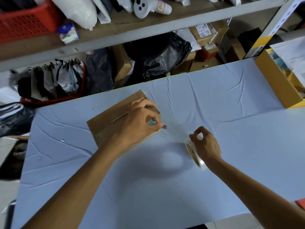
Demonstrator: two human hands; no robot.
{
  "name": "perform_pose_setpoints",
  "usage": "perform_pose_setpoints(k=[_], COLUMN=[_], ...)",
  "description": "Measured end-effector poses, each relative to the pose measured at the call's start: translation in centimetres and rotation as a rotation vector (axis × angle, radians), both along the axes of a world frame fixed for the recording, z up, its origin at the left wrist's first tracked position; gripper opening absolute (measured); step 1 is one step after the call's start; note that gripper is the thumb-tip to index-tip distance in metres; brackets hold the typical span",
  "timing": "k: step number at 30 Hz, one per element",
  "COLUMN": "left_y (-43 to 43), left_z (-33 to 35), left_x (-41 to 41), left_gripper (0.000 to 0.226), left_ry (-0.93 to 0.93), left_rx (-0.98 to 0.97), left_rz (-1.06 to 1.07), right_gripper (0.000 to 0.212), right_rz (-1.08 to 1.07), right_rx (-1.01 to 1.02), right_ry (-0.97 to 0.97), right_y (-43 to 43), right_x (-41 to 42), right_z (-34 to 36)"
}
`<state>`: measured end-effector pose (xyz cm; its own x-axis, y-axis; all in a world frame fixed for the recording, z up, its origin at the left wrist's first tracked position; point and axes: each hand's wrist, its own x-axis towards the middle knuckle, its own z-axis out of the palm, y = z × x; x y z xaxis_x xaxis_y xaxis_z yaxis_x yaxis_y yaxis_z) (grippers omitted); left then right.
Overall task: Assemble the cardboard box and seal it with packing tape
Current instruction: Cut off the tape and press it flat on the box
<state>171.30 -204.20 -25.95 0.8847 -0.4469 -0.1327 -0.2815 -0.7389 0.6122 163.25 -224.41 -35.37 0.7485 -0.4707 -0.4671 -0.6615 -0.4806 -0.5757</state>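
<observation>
Cardboard box (102, 126) on table (148, 187) ctr-left, tape roll (194, 154) to its right, carton (277, 85) at far-right edge, shelf (148, 28) behind table

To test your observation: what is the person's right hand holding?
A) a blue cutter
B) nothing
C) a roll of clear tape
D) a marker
C: the right hand grips the roll of clear tape, while the left hand holds the blue cutter at the cardboard box.

The cardboard box (107, 124) was plain brown; the table cover (148, 187) pale blue; the cutter (152, 123) bright blue with a grey blade; the tape roll (196, 156) clear over a brown core; the basket (24, 22) red mesh.
</observation>
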Motion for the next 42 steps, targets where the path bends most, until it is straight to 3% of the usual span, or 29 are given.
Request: perform_pose_setpoints(k=[3, 4, 6, 7, 8, 11, 14, 17, 23, 28, 31, 34, 38, 42], left_y=[0.0, 0.0, 0.0, 0.0, 0.1, 0.1, 0.1, 0.2, 0.2, 0.1, -0.7, -0.9, -1.3, -1.9], left_z=[0.0, 0.0, 0.0, 0.0, 0.0, 0.2, 0.4, 0.2, -0.9, -2.0, -4.7, -9.3, -13.9, -16.0], left_x=[0.0, 0.0, 0.0, -0.1, -0.1, 0.0, 0.2, 0.1, -0.4, -2.8, -5.8, -6.6, -6.6, -7.1], left_gripper=[0.014, 0.014, 0.015, 0.016, 0.016, 0.016, 0.016, 0.016, 0.013, 0.017, 0.019, 0.015, 0.014, 0.032], left_ry=[-0.001, 0.004, 0.008, 0.007, 0.011, 0.022, 0.006, -0.021, -0.065, -0.334, -0.132, 0.090, 0.180, 0.257], left_rx=[-0.001, 0.001, 0.007, 0.007, 0.003, -0.019, -0.008, 0.001, 0.051, -0.008, -0.001, -0.020, 0.000, -0.020], left_rz=[-0.001, -0.002, -0.002, 0.002, 0.003, 0.009, 0.008, -0.007, -0.036, -0.136, -0.117, 0.058, 0.182, 0.261], right_gripper=[0.008, 0.020, 0.067, 0.082, 0.082, 0.052, 0.041, 0.042, 0.046, 0.047, 0.047, 0.045, 0.017, 0.013], right_rz=[0.033, 0.047, 0.126, 0.184, 0.227, 0.216, 0.296, 0.407, 0.643, 0.701, 0.728, 0.673, 0.430, 0.222], right_rx=[-0.014, -0.005, 0.009, -0.005, -0.024, -0.020, -0.123, -0.187, -0.335, -0.365, -0.359, -0.348, -0.204, 0.034], right_ry=[0.005, 0.014, 0.062, 0.102, 0.130, 0.087, -0.060, -0.161, -0.080, -0.052, -0.026, -0.074, -0.198, -0.291], right_y=[0.2, 0.2, 0.1, 0.1, 0.2, 0.3, 0.9, 1.1, 0.4, 0.2, 0.0, -0.1, 0.3, 0.9], right_x=[0.2, 0.3, 0.7, 0.8, 0.8, 0.8, 1.3, 1.5, 0.7, 0.3, 0.4, 1.1, 2.1, 2.8], right_z=[0.5, 0.7, 0.9, 1.0, 0.9, 1.2, 1.5, 0.8, -2.3, -2.6, -2.4, -1.8, -1.1, -0.6])
